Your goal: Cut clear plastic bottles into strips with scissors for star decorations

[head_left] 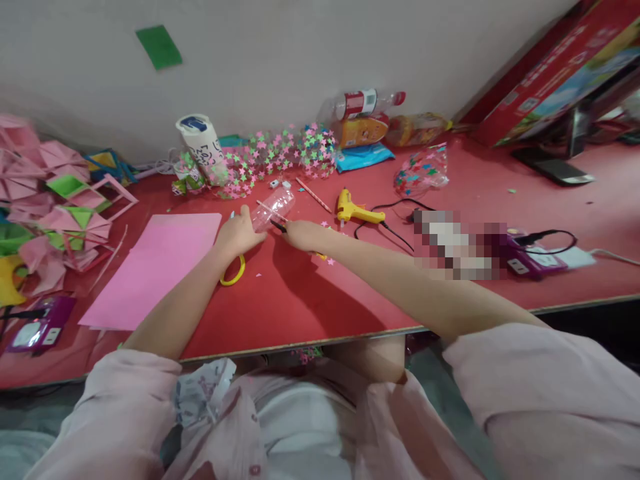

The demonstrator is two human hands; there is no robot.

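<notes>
A smooth red bench with a pale edge is seen from above, and a clear plastic bottle, cylindrical and ribbed, is laid on its side near the middle of it. The left hand is rested against the bottle's near end, with the fingers curled loosely over it; whether the bottle is truly gripped cannot be told. A yellow ring-shaped handle, apparently of scissors, is seen on the bench just beneath this hand. The right hand is closed around a thin dark tool, whose tip is brought up to the bottle's side; the fingers are clenched, though the tool's kind cannot be made out. A flat sheet of matte pink paper is spread to the left of the hands. Folded pink and green paper shapes are heaped at the far left. Behind the bottle, a mass of small pink and green stars is gathered, and a white cylindrical container is tilted beside it. A yellow glue gun with a black cord is laid to the right of the hands, near but apart from them. A thin pink stick is set diagonally between bottle and glue gun.
</notes>
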